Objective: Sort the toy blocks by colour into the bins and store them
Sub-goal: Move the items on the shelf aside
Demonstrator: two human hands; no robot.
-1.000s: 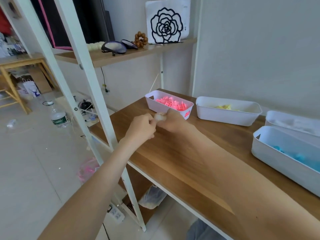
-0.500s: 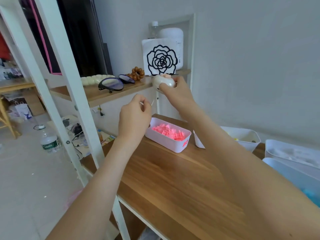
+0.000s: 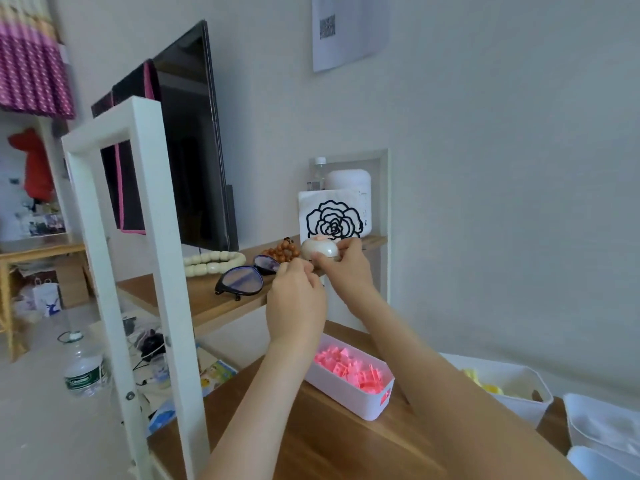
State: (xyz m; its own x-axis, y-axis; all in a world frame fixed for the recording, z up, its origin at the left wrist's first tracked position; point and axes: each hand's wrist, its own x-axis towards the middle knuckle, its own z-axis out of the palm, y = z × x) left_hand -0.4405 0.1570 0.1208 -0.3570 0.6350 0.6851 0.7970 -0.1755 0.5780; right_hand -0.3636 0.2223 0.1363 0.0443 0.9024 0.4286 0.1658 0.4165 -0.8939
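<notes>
Cream round object (image 3: 319, 250) with pink top, gripped between thumb and fingers of right hand (image 3: 346, 268) at wooden shelf (image 3: 207, 299) edge. Left hand (image 3: 298, 296) just beside, fingers curled; any hold impossible to tell. Pink blocks (image 3: 349, 370) in white bin (image 3: 346, 400) on table (image 3: 329, 445) below; yellow blocks (image 3: 485, 384) in next bin (image 3: 519, 407).

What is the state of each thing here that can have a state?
Right hand: grips cream round object.
Left hand: fingers curled, hold unclear.
Pink-block bin: open, on table.
Yellow-block bin: open, on table.
Television: screen dark.
Glasses: lying on shelf.
Water bottle: upright, capped.
</notes>
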